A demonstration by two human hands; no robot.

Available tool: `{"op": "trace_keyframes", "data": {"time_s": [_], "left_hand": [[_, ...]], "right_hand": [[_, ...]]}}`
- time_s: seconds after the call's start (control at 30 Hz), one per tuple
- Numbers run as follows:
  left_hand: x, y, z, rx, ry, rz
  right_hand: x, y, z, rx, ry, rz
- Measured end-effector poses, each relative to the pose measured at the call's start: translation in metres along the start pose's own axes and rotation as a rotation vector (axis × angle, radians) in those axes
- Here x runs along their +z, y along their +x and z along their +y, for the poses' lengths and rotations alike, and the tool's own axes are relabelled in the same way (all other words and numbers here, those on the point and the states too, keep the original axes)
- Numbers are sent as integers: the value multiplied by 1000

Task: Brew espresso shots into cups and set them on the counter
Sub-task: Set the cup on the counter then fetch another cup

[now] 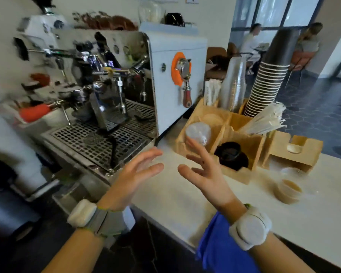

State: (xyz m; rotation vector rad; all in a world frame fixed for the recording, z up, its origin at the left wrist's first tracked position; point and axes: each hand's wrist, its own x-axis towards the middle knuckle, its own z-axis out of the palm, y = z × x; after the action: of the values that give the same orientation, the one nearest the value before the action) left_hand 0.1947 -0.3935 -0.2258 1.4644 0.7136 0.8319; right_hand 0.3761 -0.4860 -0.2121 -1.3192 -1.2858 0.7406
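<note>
Left hand: left hand point(133, 175) raised over the counter edge, fingers spread and relaxed, holding nothing; grey band with a white pad at the wrist.
Right hand: right hand point(203, 175) raised facing the left one, fingers spread, holding nothing; white pad at the wrist, blue sleeve beneath.
Espresso machine: espresso machine point(110, 79) at the left on the counter point(175, 203), blurred; grated drip tray point(100, 140) in front.
Portafilter: spare portafilter point(184, 79) hangs on an orange mount on the machine's white side panel.
Filled cups: two small cups point(289, 189) of brown liquid stand on the counter at the right, near the wooden organizer, well apart from both hands.
Organizer: wooden organizer point(232, 133) beside the machine, holding clear lids, black lids point(231, 155), wrapped straws point(264, 121).
Cup stacks: clear plastic cups point(234, 83) and dark paper cups point(270, 75) stand stacked at the organizer's rear.
</note>
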Motion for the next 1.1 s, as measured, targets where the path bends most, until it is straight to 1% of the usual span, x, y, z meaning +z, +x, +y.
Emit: {"op": "trace_keyframes", "data": {"time_s": [0.03,0.1,0.3,0.37,0.57,0.67,0.7,0.73,0.8,0.83,0.93,1.1], "left_hand": [[-31,-9,4,21,0,35],[-60,-15,5,22,-7,55],[-170,-56,8,55,108,164],[-193,-66,7,36,110,183],[-279,-100,0,2,109,350],[-304,-104,-2,-18,132,394],[-354,-98,-8,-42,134,414],[-365,-96,-9,-43,142,402],[-367,-90,-6,-54,143,410],[-389,-81,-9,-53,141,409],[-389,-71,-4,-49,132,380],[-437,-24,-2,-62,91,336]], "right_hand": [[31,7,-6,-17,7,-30],[58,13,-11,-34,6,-66],[168,39,-26,-54,98,-178],[191,45,-29,-69,149,-223],[281,70,-33,-75,190,-369],[307,85,-33,-75,182,-385],[355,114,-28,-77,200,-408],[366,122,-28,-62,198,-408],[367,129,-32,-56,193,-407],[387,146,-27,-73,197,-395],[390,155,-28,-68,192,-391],[431,210,-18,-51,190,-306]]}}
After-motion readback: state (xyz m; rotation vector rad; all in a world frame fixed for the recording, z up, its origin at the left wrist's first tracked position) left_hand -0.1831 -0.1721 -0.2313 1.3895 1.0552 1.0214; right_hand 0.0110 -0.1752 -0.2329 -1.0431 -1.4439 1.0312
